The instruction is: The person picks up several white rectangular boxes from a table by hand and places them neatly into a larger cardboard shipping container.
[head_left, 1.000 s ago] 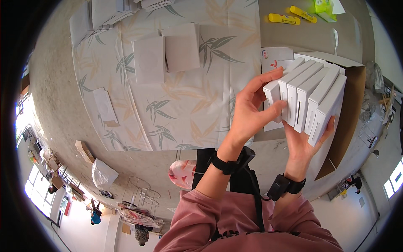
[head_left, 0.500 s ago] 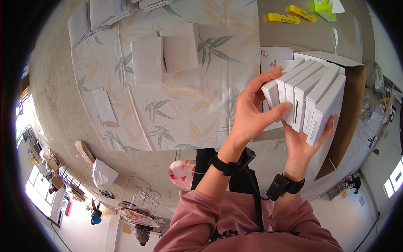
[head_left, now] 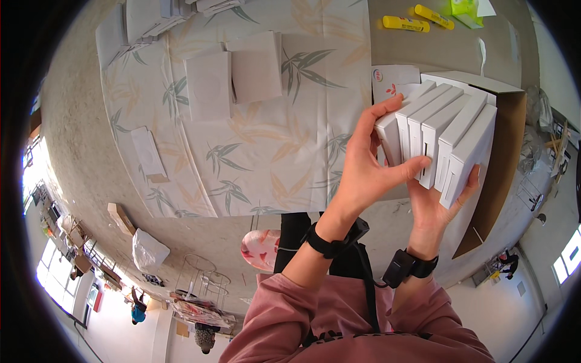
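Several thin white boxes (head_left: pixel 451 130) stand side by side in a slanted row, held between my two hands at the right. My left hand (head_left: pixel 368 166) grips the row's left end, fingers behind it and thumb laid across the near narrow faces. Below the right end, my right hand (head_left: pixel 428 209) is wrapped round the boxes, its thumb-side partly hidden under them. A dark gap shows on the near face of one middle box. Just beyond and to the right of the row is a larger open carton (head_left: pixel 505 139) with brown inner walls; the boxes hide much of it.
Two flat white boxes (head_left: pixel 209 85) lie on the leaf-patterned tablecloth (head_left: pixel 254 157), with a small white piece (head_left: pixel 148 151) at its left. More white boxes (head_left: pixel 145 18) are stacked far left. Two yellow tubes (head_left: pixel 405 24) and a green packet (head_left: pixel 467 12) lie far right.
My left thumb has slid right along the near faces of the boxes. Both hands keep their hold, and the row stays almost in place.
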Tool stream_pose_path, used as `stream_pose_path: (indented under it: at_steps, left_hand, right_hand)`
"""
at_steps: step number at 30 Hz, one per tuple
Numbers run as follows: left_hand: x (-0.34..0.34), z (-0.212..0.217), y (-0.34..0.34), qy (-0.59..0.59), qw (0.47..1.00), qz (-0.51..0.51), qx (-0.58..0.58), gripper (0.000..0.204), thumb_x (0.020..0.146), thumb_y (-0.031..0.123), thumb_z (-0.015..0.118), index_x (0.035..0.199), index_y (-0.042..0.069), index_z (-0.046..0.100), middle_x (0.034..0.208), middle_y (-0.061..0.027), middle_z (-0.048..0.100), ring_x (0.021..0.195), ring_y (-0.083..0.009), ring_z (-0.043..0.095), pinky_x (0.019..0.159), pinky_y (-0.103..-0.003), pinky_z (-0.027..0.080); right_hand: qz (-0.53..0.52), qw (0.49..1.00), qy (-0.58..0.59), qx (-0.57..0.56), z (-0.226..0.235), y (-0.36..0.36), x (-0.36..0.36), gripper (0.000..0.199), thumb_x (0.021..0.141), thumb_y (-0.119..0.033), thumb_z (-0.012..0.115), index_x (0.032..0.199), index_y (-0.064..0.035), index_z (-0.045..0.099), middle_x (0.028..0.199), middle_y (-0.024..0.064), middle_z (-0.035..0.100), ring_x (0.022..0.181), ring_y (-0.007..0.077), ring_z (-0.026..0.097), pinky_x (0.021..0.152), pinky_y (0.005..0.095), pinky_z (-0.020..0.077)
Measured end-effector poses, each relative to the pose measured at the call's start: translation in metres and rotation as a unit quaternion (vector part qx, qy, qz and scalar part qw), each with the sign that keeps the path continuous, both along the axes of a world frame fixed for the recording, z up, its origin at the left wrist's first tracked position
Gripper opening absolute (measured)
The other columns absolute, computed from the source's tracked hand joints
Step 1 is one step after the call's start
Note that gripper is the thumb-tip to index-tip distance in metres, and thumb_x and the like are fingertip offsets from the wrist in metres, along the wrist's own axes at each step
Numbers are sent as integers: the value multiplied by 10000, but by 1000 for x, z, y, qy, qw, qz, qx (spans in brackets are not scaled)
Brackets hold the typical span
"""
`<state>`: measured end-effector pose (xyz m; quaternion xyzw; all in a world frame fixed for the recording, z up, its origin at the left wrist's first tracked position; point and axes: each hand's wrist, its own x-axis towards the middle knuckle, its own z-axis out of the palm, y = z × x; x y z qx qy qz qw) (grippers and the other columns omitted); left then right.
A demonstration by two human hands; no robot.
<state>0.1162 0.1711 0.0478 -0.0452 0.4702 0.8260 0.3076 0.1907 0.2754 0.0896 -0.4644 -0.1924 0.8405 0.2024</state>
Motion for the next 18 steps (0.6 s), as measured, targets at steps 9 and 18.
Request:
stream_pose_path:
  at_steps: [9, 18]
  left_hand:
    - [4, 21, 1, 47, 995, 19, -86, 946, 598, 227, 864, 1318, -3, 296, 1358, -178, 381, 1243, -267, 419, 1033, -399, 342]
    - [-2, 18, -11, 81, 993, -14, -85, 1066, 553, 255, 894, 1360, 7, 244, 1387, -165, 340, 1281, -267, 374, 1040, -405, 333]
  right_hand:
    - [32, 991, -106, 82, -2, -8, 3, 704, 811, -622, 486, 1365, -195, 403, 1365, 46, 431, 1229, 284, 417, 992, 559, 333]
    - [15, 987, -134, 82, -11, -12, 0, 726, 795, -694, 429, 1375, -259, 384, 1389, 19, 400, 1266, 300, 389, 929, 590, 397]
